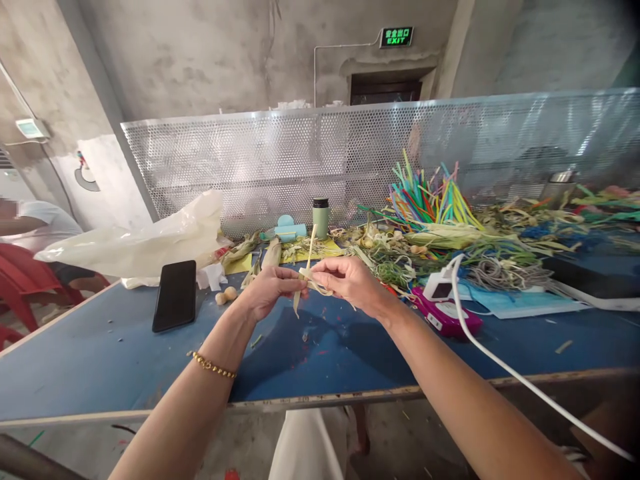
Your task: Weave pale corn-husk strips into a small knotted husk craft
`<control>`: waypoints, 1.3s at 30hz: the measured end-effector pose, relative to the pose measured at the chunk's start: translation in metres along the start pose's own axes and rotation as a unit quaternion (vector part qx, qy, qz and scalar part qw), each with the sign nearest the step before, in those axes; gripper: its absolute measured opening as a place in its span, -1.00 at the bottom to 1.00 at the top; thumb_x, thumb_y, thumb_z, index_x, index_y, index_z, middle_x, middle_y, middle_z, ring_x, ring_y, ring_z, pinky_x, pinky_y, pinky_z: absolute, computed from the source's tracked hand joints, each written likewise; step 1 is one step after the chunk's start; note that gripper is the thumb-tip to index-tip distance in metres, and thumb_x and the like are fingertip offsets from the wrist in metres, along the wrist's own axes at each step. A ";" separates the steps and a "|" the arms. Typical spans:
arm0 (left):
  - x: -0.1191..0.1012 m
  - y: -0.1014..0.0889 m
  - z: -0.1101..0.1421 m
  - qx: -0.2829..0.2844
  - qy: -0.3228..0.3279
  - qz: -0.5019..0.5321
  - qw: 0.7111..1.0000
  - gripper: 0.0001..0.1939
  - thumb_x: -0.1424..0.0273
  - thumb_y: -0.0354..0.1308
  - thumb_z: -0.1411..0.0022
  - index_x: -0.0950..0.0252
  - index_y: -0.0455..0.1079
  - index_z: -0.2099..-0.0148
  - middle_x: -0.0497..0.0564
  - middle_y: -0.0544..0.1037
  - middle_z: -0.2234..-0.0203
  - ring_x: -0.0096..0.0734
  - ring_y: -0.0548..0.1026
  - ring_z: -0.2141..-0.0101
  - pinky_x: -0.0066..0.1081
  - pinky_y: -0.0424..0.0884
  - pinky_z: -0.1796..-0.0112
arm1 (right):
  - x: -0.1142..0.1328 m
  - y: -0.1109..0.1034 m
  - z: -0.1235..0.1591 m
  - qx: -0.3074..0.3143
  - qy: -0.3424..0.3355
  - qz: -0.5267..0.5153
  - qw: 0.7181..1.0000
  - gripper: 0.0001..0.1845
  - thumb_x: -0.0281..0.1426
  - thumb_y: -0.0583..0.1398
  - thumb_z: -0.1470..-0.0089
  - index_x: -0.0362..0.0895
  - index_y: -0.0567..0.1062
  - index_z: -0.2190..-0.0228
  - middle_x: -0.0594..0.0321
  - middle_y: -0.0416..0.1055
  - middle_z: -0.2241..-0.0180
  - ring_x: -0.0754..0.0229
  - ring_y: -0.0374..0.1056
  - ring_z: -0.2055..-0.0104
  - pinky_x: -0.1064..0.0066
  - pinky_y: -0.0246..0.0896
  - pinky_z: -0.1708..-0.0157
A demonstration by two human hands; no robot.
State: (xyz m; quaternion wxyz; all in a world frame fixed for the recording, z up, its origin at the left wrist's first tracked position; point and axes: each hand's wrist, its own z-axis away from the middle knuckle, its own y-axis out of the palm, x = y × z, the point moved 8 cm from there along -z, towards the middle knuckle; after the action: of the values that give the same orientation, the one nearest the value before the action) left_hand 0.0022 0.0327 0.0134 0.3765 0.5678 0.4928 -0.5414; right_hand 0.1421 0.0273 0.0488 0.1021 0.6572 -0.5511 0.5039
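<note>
My left hand (270, 288) and my right hand (350, 283) meet above the blue table (100, 360), both pinched on pale straw strips (309, 267). One strip stands up between the fingers; the others cross and hang just below them. A gold bracelet (213, 365) circles my left wrist.
A black phone (175, 295) lies left of my hands beside a cream plastic bag (150, 243). A heap of coloured strips and husks (440, 227) fills the right. A green cup (321, 217), a magenta device (445, 313) with a white cable (505, 370), a perforated metal screen (350, 153). A seated person (35, 230) at far left.
</note>
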 end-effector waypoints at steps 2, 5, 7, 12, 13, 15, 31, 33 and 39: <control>-0.001 0.002 0.000 0.008 0.004 0.006 1.000 -0.75 0.25 0.45 0.09 0.35 0.56 0.49 0.16 0.60 0.51 -0.31 0.47 0.41 -0.29 0.33 0.30 | -0.005 -0.003 -0.002 -0.024 0.002 0.047 0.999 -0.62 -0.11 0.26 -0.16 -0.19 0.57 0.44 0.33 0.31 0.59 0.34 0.10 0.54 0.46 -0.02 0.55; -0.002 0.003 0.000 0.016 0.007 0.013 1.000 -0.74 0.25 0.45 0.08 0.36 0.56 0.49 0.17 0.60 0.51 -0.31 0.48 0.41 -0.28 0.32 0.28 | -0.010 -0.008 -0.004 -0.052 0.009 0.106 0.993 -0.65 -0.18 0.25 -0.14 -0.19 0.55 0.50 0.30 0.33 0.59 0.32 0.14 0.53 0.45 -0.01 0.53; -0.001 0.002 0.000 0.017 0.007 0.009 1.000 -0.73 0.24 0.45 0.08 0.37 0.57 0.48 0.17 0.60 0.51 -0.31 0.47 0.41 -0.27 0.32 0.26 | -0.011 -0.009 -0.004 -0.060 0.011 0.131 0.989 -0.70 -0.25 0.24 -0.13 -0.19 0.54 0.53 0.30 0.34 0.60 0.31 0.16 0.53 0.44 0.00 0.51; -0.002 -0.002 -0.001 -0.020 0.022 -0.042 0.999 -0.73 0.23 0.45 0.08 0.35 0.56 0.52 0.13 0.59 0.54 -0.33 0.43 0.42 -0.29 0.31 0.27 | -0.007 -0.011 -0.002 -0.075 0.019 0.165 0.983 -0.73 -0.39 0.22 -0.05 -0.16 0.44 0.64 0.32 0.31 0.65 0.32 0.15 0.56 0.44 -0.01 0.51; -0.002 -0.003 -0.001 -0.031 0.026 -0.057 0.998 -0.73 0.23 0.45 0.08 0.34 0.56 0.54 0.12 0.58 0.55 -0.34 0.42 0.43 -0.30 0.30 0.29 | -0.007 -0.011 -0.002 -0.078 0.022 0.170 0.982 -0.74 -0.42 0.22 -0.03 -0.16 0.43 0.65 0.33 0.31 0.66 0.32 0.15 0.57 0.44 0.00 0.51; -0.003 -0.003 0.000 -0.042 0.031 -0.077 0.996 -0.73 0.23 0.45 0.07 0.32 0.54 0.55 0.09 0.57 0.56 -0.36 0.40 0.45 -0.31 0.29 0.30 | -0.006 -0.011 -0.002 -0.083 0.028 0.179 0.980 -0.77 -0.45 0.22 -0.01 -0.16 0.43 0.65 0.33 0.32 0.66 0.32 0.16 0.57 0.44 0.01 0.50; 0.001 0.004 0.000 -0.019 0.016 -0.053 0.998 -0.86 0.37 0.36 0.09 0.32 0.53 0.57 0.04 0.55 0.61 -0.40 0.40 0.47 -0.34 0.28 0.28 | -0.019 0.002 -0.001 -0.038 0.086 0.089 0.992 -0.74 -0.28 0.28 -0.13 -0.07 0.28 0.36 0.47 0.33 0.65 0.32 0.26 0.70 0.48 0.13 0.61; 0.002 0.005 0.000 -0.017 0.012 -0.045 0.999 -0.89 0.40 0.35 0.10 0.32 0.53 0.57 0.05 0.56 0.61 -0.38 0.42 0.46 -0.33 0.30 0.27 | -0.023 0.003 -0.002 -0.046 0.083 0.056 0.994 -0.61 -0.19 0.32 -0.09 -0.04 0.21 0.30 0.53 0.31 0.64 0.31 0.26 0.71 0.48 0.15 0.64; 0.000 0.008 0.000 -0.001 0.030 -0.047 0.998 -0.90 0.42 0.33 0.10 0.34 0.54 0.57 0.07 0.55 0.59 -0.31 0.47 0.43 -0.28 0.35 0.23 | -0.028 0.006 -0.004 -0.033 0.058 0.034 0.997 -0.47 0.00 0.30 -0.11 -0.06 0.20 0.18 0.44 0.39 0.56 0.26 0.34 0.64 0.42 0.24 0.57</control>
State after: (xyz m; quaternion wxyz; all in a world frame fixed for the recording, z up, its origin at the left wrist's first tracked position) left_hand 0.0100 0.0312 0.0125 0.3366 0.5594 0.5303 -0.5409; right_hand 0.1377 0.0455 0.0264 0.1387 0.6040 -0.5826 0.5258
